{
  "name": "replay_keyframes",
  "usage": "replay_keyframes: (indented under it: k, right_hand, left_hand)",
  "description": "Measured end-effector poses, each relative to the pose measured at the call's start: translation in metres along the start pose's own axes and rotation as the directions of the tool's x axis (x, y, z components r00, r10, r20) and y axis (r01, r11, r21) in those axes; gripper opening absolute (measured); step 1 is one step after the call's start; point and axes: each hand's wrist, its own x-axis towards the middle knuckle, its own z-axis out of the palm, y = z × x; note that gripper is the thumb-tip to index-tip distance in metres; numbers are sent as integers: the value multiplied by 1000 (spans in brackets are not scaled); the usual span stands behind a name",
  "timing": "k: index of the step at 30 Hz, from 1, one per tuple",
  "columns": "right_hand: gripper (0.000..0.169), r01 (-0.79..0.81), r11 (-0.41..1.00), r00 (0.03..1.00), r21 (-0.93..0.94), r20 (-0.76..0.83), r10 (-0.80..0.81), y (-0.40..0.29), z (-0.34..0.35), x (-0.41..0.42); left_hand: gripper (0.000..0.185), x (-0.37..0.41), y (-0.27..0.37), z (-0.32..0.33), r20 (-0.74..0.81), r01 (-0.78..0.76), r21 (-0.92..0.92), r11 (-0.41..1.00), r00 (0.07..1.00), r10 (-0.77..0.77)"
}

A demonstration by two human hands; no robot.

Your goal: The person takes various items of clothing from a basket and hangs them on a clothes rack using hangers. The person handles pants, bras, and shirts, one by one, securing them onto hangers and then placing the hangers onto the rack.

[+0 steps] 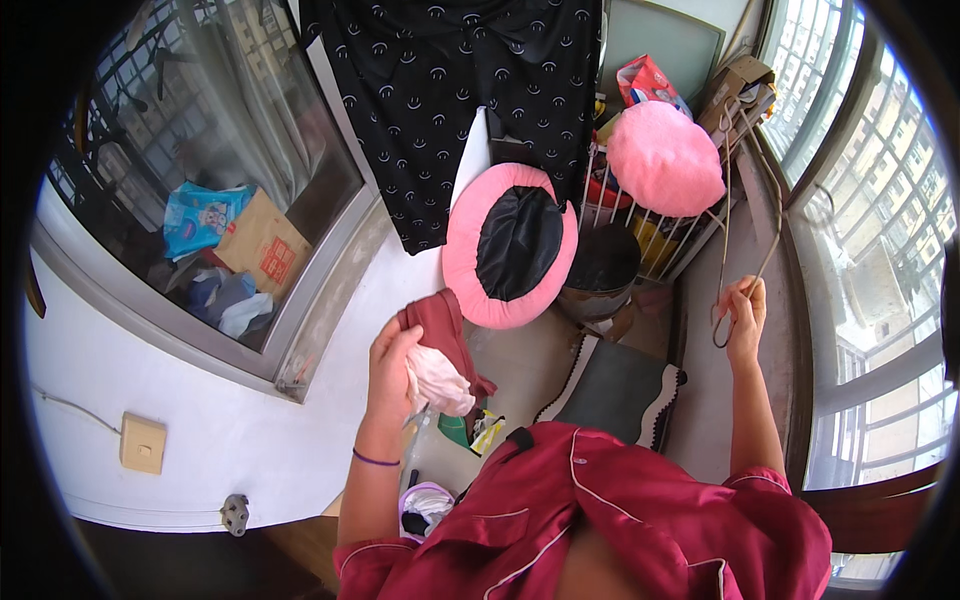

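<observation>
My left hand (388, 365) holds a bunched pale pink cloth (439, 379). A maroon cloth (440, 322) hangs by the same fingers; whether they grip it too is unclear. At the right, my right hand (743, 315) is closed around the lower end of a thin bent wire hanger (771, 247), its hook end pointing up and away. A round fluffy pink cover (666, 159) hangs just left of the wire. Farther left hangs an oval pink padded piece (465, 240) with a black lining (521, 241). Black trousers (420, 90) with a smiley-face print hang above it.
A white wire rack (664, 247) holds packages at the back, beside a dark round container (602, 259). Barred windows (874, 165) line the right side; another window (217, 187) is at left. A dark mat-like piece (615, 390) and a lilac basin with cloths (426, 510) lie low.
</observation>
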Motion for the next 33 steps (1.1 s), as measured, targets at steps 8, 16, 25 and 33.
replay_keyframes:
  k: [8, 16, 25, 33]
  right_hand:
    - [16, -229, 972, 956, -62, -205, 212, 5, 10, 7]
    - [20, -450, 870, 870, 200, 316, 378, -1, 50, 9]
    - [20, -856, 452, 478, 248, 711, 515, 18, 62, 3]
    - [20, -948, 268, 297, 174, 788, 540, 29, 62, -4]
  left_hand:
    - [40, 33, 21, 11, 124, 106, 7, 994, 987, -106]
    - [39, 38, 41, 32, 323, 293, -298, 908, 926, -193]
    - [45, 36, 65, 67, 339, 168, -213, 963, 937, -89]
    - [49, 36, 68, 83, 381, 109, -90, 990, 922, -66]
